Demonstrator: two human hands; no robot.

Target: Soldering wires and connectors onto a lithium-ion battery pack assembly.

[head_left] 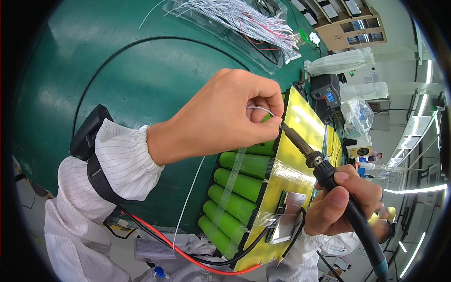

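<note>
My left hand (225,110) is closed in a pinch on a thin white wire (190,197), which curls through the fingers and trails down toward the lower edge. My right hand (345,202) grips a soldering iron (324,174) by its dark handle. The iron's tip points at my left fingertips; whether it touches the wire cannot be made out. Below both hands stands a battery pack of green cylindrical cells (235,204), with a yellow sheet (293,160) over its facing side. Clear tape crosses the cells. A small circuit board with a silvery plate (287,216) is taped to the yellow sheet.
Red and black cables (202,265) run from the pack's lower end. On the green table (61,70), a black cable arcs past a strapped black device (91,131) on my left wrist. A plastic tray (211,28) holds many white wires. A grey box with display (324,89) stands behind.
</note>
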